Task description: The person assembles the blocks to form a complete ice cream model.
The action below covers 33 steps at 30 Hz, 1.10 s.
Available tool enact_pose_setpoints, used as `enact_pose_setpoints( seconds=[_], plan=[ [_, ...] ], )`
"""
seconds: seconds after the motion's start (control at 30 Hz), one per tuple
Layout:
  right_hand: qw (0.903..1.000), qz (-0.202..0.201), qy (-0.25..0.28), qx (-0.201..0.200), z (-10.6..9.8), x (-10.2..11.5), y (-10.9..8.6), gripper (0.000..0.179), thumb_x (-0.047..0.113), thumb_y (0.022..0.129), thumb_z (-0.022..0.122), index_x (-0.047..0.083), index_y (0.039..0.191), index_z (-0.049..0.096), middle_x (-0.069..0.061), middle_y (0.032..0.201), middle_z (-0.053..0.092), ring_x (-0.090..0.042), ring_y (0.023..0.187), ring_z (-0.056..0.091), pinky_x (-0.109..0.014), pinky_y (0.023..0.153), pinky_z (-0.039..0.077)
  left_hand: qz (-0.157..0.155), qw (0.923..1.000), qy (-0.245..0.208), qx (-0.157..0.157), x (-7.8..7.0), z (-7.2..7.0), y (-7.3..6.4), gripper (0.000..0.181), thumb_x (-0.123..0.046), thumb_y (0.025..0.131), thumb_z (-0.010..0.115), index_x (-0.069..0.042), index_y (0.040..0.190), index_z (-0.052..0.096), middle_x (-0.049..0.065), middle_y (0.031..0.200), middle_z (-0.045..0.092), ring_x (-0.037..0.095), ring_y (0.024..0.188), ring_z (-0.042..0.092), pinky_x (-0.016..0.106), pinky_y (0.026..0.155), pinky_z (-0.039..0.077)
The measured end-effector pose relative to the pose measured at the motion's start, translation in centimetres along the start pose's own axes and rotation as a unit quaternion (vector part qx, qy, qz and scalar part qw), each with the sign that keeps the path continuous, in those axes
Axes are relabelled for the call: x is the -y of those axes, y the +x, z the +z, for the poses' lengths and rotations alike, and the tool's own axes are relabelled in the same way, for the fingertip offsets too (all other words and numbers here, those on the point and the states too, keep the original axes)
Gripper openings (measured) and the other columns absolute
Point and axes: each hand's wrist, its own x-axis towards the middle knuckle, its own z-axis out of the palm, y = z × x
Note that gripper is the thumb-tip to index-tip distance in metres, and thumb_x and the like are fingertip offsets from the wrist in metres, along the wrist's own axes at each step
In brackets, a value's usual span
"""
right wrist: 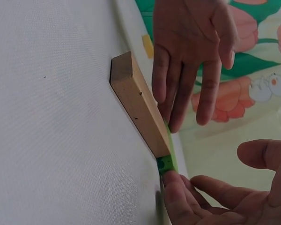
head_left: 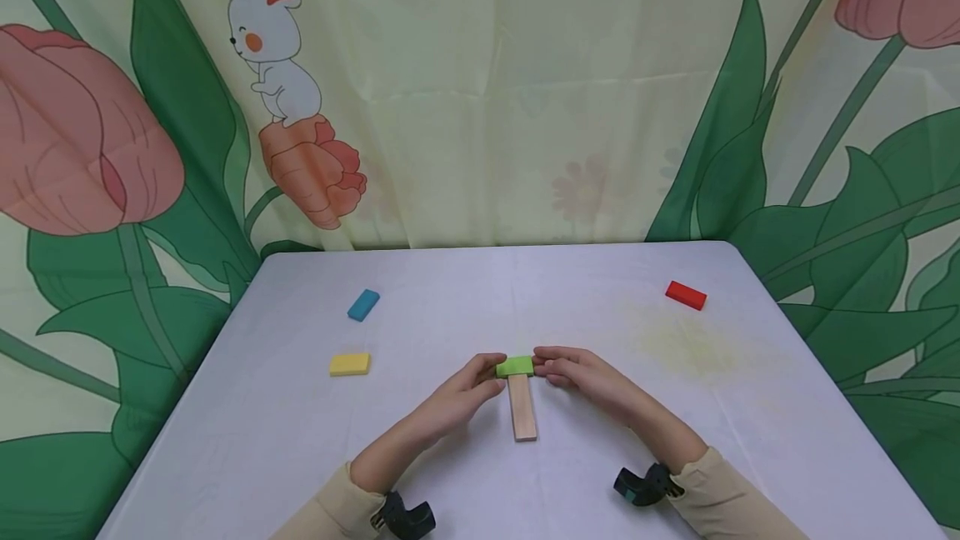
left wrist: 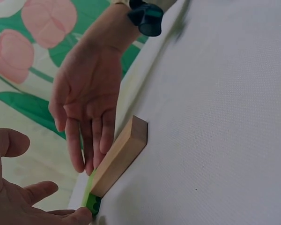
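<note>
A bright green block [head_left: 515,367] lies crosswise at the far end of a plain wooden block [head_left: 522,411], the two forming a T on the table. My left hand [head_left: 463,394] is at the green block's left end, with fingertips [left wrist: 84,216] right against it and the thumb held apart. From the other side, my right hand [head_left: 581,373] meets the right end of the green block with its fingertips [right wrist: 172,180]. Fingers on both hands are fairly straight and relaxed. The wooden block's near end points toward me, untouched.
On the white-covered table [head_left: 300,457], a blue block [head_left: 363,305] and a yellow block [head_left: 349,364] lie to the left. A red block [head_left: 686,295] sits at the far right. Behind the table hangs a printed curtain [head_left: 487,107].
</note>
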Motion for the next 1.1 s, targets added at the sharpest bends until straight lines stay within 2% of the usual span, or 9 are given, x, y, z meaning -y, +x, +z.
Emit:
enact_pose_setpoints(
  seconds=[0.17, 0.27, 0.33, 0.4, 0.47, 0.53, 0.67, 0.9, 1.1],
  plan=[
    [0.9972, -0.02, -0.064, -0.032, 0.7, 0.1, -0.1, 0.051, 0.026, 0.108, 0.051, 0.0, 0.152, 0.047, -0.018, 0.148, 0.059, -0.034, 0.138, 0.055, -0.055, 0.116, 0.043, 0.001, 1.0, 0.002, -0.006, 0.1, -0.1, -0.3, 0.052, -0.032, 0.109, 0.049, -0.009, 0.155, 0.041, 0.016, 0.161, 0.043, 0.034, 0.152, 0.038, 0.058, 0.121, 0.033],
    [0.9891, -0.053, -0.119, -0.069, 1.5, 0.0, -0.1, 0.043, 0.021, 0.105, 0.058, 0.006, 0.145, 0.058, -0.014, 0.145, 0.061, -0.033, 0.135, 0.058, -0.053, 0.112, 0.048, -0.005, 0.9999, 0.01, -0.012, 0.3, -0.3, -0.8, 0.051, -0.033, 0.108, 0.05, -0.011, 0.154, 0.043, 0.015, 0.162, 0.042, 0.035, 0.152, 0.037, 0.059, 0.121, 0.033],
    [0.9777, -0.084, -0.172, -0.087, 1.9, 0.0, -0.2, 0.037, 0.017, 0.102, 0.062, 0.01, 0.139, 0.064, -0.011, 0.144, 0.061, -0.031, 0.135, 0.057, -0.052, 0.112, 0.048, -0.014, 0.9996, 0.019, -0.017, 0.5, -0.6, -1.2, 0.05, -0.034, 0.108, 0.05, -0.012, 0.153, 0.044, 0.015, 0.162, 0.042, 0.035, 0.152, 0.037, 0.059, 0.12, 0.035],
    [0.961, -0.111, -0.235, -0.095, 2.3, 0.0, -0.2, 0.034, 0.017, 0.1, 0.066, 0.014, 0.133, 0.068, -0.007, 0.145, 0.059, -0.03, 0.136, 0.056, -0.052, 0.112, 0.048, -0.02, 0.9991, 0.031, -0.023, 0.6, -1.1, -1.6, 0.05, -0.035, 0.108, 0.051, -0.013, 0.152, 0.045, 0.014, 0.162, 0.043, 0.035, 0.152, 0.037, 0.059, 0.119, 0.036],
    [0.9441, -0.132, -0.289, -0.087, 2.6, 0.1, -0.2, 0.033, 0.019, 0.098, 0.07, 0.017, 0.13, 0.069, -0.005, 0.147, 0.056, -0.029, 0.138, 0.054, -0.052, 0.113, 0.046, -0.025, 0.9984, 0.042, -0.029, 0.8, -1.6, -2.0, 0.048, -0.035, 0.108, 0.051, -0.014, 0.151, 0.047, 0.013, 0.16, 0.046, 0.035, 0.151, 0.039, 0.059, 0.118, 0.037],
    [0.9329, -0.141, -0.324, -0.069, 2.9, 0.1, -0.3, 0.033, 0.023, 0.097, 0.072, 0.018, 0.129, 0.069, -0.004, 0.15, 0.054, -0.028, 0.139, 0.053, -0.052, 0.113, 0.046, -0.026, 0.9979, 0.046, -0.037, 0.9, -2.4, -2.3, 0.046, -0.034, 0.108, 0.051, -0.013, 0.15, 0.049, 0.011, 0.157, 0.048, 0.034, 0.149, 0.042, 0.059, 0.118, 0.038],
    [0.9241, -0.133, -0.356, -0.04, 3.6, 0.1, -0.4, 0.034, 0.027, 0.096, 0.072, 0.019, 0.129, 0.068, -0.002, 0.154, 0.049, -0.025, 0.14, 0.052, -0.049, 0.112, 0.047, -0.018, 0.9966, 0.049, -0.064, 1.2, -4.0, -3.0, 0.043, -0.033, 0.108, 0.051, -0.014, 0.147, 0.052, 0.009, 0.154, 0.053, 0.032, 0.145, 0.047, 0.057, 0.117, 0.04],
    [0.91, -0.132, -0.391, -0.037, 4.0, 0.2, -0.5, 0.036, 0.025, 0.095, 0.074, 0.018, 0.13, 0.068, -0.006, 0.155, 0.048, -0.028, 0.138, 0.054, -0.049, 0.11, 0.05, -0.007, 0.9915, 0.061, -0.115, 1.7, -7.3, -4.4, 0.04, -0.03, 0.108, 0.054, -0.015, 0.145, 0.055, 0.006, 0.153, 0.054, 0.03, 0.144, 0.049, 0.053, 0.115, 0.044],
    [0.9021, -0.132, -0.409, -0.03, 4.1, 0.2, -0.5, 0.039, 0.027, 0.095, 0.075, 0.019, 0.132, 0.066, -0.007, 0.156, 0.048, -0.029, 0.139, 0.054, -0.048, 0.11, 0.05, 0.025, 0.9826, 0.123, -0.137, 3.0, -9.8, -5.1, 0.041, -0.023, 0.108, 0.054, -0.011, 0.147, 0.052, 0.012, 0.159, 0.045, 0.034, 0.148, 0.042, 0.052, 0.119, 0.039]
  ],
)
